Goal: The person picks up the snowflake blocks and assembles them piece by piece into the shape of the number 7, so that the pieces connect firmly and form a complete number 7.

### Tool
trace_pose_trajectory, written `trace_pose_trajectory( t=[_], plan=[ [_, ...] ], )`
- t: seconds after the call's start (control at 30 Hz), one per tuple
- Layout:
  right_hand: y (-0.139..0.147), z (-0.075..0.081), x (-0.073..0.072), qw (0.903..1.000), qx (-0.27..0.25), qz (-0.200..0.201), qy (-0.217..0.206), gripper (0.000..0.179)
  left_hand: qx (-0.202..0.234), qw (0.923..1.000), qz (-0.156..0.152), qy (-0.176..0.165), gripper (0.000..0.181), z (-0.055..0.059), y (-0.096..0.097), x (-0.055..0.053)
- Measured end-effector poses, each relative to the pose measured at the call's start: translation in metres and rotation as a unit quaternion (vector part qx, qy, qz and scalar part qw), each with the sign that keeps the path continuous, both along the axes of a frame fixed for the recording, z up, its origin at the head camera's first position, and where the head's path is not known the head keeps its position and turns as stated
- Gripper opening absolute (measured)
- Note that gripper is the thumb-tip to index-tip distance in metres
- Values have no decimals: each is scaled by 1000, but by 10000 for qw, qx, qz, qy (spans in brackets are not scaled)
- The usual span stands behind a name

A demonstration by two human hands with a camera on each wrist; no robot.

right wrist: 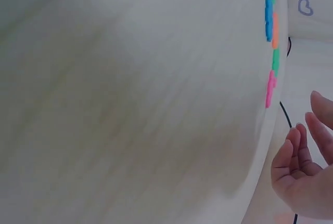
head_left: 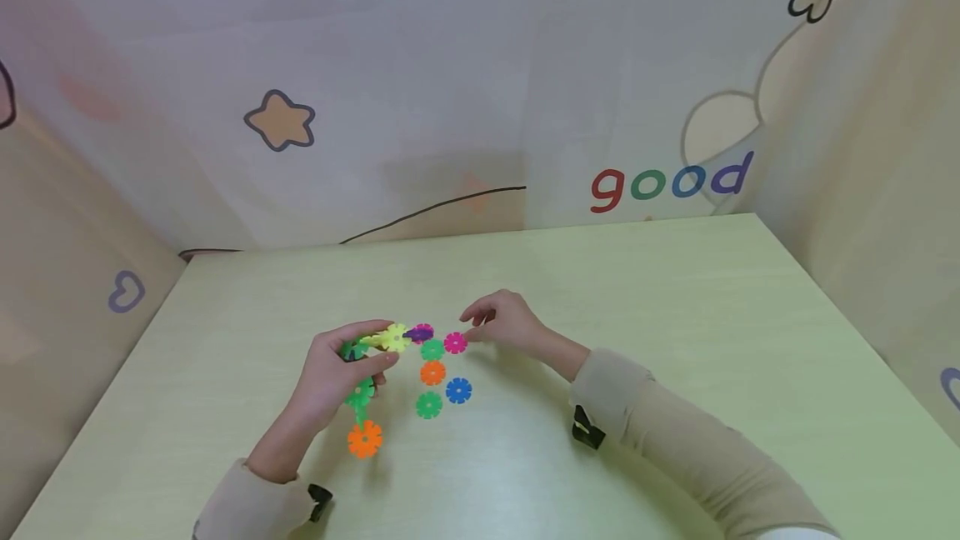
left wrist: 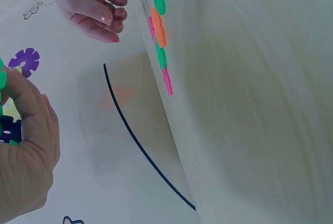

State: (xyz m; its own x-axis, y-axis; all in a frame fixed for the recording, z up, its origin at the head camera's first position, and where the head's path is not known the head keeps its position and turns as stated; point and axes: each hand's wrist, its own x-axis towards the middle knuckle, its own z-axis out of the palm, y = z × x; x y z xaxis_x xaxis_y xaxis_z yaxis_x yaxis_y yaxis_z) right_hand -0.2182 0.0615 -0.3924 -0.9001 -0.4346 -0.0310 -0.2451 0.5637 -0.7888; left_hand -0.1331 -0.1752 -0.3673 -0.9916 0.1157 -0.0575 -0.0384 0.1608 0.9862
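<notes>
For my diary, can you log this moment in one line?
left hand: holds joined discs; right hand: empty; other discs: on table

Runs green, yellow, purple, orange along linked, notched plastic discs (head_left: 366,395); pink, green, orange, blue across flat-lying notched plastic discs (head_left: 438,377); pale yellow-green over the bench (head_left: 675,298).

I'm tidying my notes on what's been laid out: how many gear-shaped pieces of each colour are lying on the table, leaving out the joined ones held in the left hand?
Green pieces: 2
Pink pieces, one partly hidden in the head view: 2
Orange piece: 1
Blue piece: 1
Total: 6
</notes>
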Motion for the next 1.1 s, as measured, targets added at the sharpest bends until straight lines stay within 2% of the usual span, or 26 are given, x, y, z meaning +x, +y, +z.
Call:
trace_pose_trajectory(
  t=[0.17,0.4,0.67,0.8,1.1],
  plan=[
    [-4,-5,-8,9990,353,141,-254,25,-38,10000,-2,53,42,1,-1,-1],
    [-10,-14,-17,9955,786,18,-538,31,40,9999,-71,109,42,-2,0,-2],
    [-14,-17,-16,9926,1114,130,-470,33,133,9998,-75,107,42,-3,0,-1],
    [-15,-16,-15,9902,1316,210,-412,30,159,9998,-78,108,42,-3,-1,0],
    [-16,-14,-15,9894,1401,151,-344,19,194,9998,-44,77,42,-1,-1,0]
  ],
)
